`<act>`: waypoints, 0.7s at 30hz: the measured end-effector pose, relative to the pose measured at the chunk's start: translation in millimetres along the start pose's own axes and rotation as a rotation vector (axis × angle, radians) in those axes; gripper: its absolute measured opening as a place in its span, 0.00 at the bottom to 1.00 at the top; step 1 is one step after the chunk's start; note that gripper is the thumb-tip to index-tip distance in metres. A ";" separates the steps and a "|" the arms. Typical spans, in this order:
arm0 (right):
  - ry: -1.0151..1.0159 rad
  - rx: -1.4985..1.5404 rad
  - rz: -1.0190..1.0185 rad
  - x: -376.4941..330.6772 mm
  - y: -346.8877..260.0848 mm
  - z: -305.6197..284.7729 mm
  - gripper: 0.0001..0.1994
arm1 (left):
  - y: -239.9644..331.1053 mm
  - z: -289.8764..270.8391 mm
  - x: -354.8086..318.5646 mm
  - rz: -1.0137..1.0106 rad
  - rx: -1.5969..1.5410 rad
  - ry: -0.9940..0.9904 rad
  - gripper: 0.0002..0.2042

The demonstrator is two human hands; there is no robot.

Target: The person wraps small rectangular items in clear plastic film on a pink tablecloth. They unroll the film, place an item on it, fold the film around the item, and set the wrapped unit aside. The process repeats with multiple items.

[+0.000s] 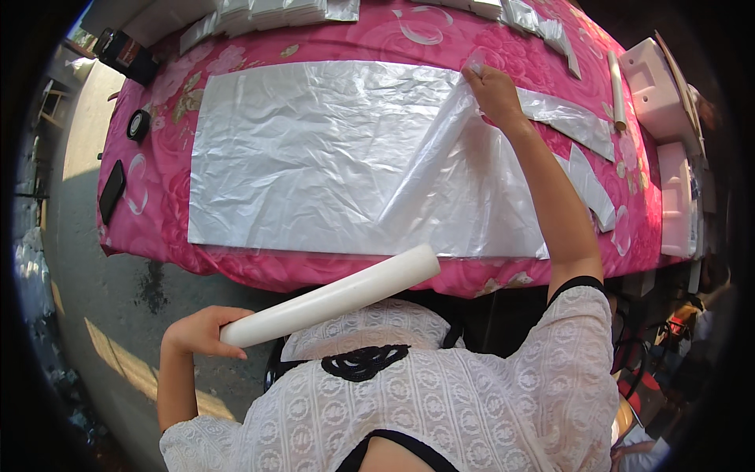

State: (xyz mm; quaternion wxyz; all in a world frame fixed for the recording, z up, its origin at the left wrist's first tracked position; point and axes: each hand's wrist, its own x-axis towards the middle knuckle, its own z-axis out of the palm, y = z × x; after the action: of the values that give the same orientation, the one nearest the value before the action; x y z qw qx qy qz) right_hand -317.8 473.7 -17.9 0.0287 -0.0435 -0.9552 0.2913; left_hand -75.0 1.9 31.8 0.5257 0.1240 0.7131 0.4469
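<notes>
On the left side of the pink cloth [169, 208] there are one phone [112, 193], one dark jar [127, 57] and one tape roll [138, 125]. The left hand [203, 330] is closed around the near end of one white roll [330, 297], held above the lap. In the middle, the film [287, 157] lies on the cloth; its layers I cannot count. The right hand [494, 93], fingers pinched together, holds its far right corner, folded back. Further right are at least two strips [568, 119], one thin tube [616, 90] and two white boxes [659, 90].
</notes>
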 end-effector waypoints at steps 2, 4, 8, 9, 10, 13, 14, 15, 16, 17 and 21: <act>0.049 -0.034 -0.187 4.3 -8.2 19.9 0.20 | 40.6 -21.5 30.5 0.176 0.341 0.113 0.30; -0.013 -0.059 -0.154 -0.5 -28.7 23.2 0.20 | 85.8 -32.9 63.2 0.213 0.637 0.275 0.24; -0.054 -0.022 -0.212 7.2 -47.3 31.8 0.18 | 120.7 -45.2 112.8 0.412 1.099 0.473 0.26; -0.064 -0.013 -0.216 8.2 -50.0 31.2 0.18 | 121.6 -46.0 126.0 0.508 1.205 0.580 0.25; -0.076 -0.007 -0.206 9.9 -50.1 29.7 0.18 | 123.9 -45.6 139.0 0.610 1.314 0.681 0.25; -0.104 0.022 -0.192 14.3 -45.1 31.1 0.18 | 110.2 -13.8 163.4 0.919 1.072 0.466 0.28; -0.107 0.045 -0.206 16.4 -42.1 36.0 0.18 | 95.2 0.8 172.3 1.032 1.092 0.365 0.29; -0.109 0.062 -0.214 18.6 -38.7 38.7 0.18 | 91.8 13.4 181.1 0.988 1.110 0.310 0.30; -0.115 0.059 -0.215 19.5 -37.5 39.6 0.18 | 91.2 26.4 190.5 0.943 1.126 0.257 0.31; -0.123 0.058 -0.222 19.6 -39.3 39.7 0.17 | 89.1 33.9 196.5 0.892 1.142 0.209 0.33; -0.243 0.037 -0.228 27.6 -39.4 34.1 0.18 | 74.8 34.3 207.0 0.813 1.092 0.138 0.40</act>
State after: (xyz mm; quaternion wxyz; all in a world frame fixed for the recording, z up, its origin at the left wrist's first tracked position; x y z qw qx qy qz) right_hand -350.6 425.0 -23.2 -0.0534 0.1012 -0.9449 0.3066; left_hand -153.7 195.8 -44.7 0.1314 0.6005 0.7650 0.1919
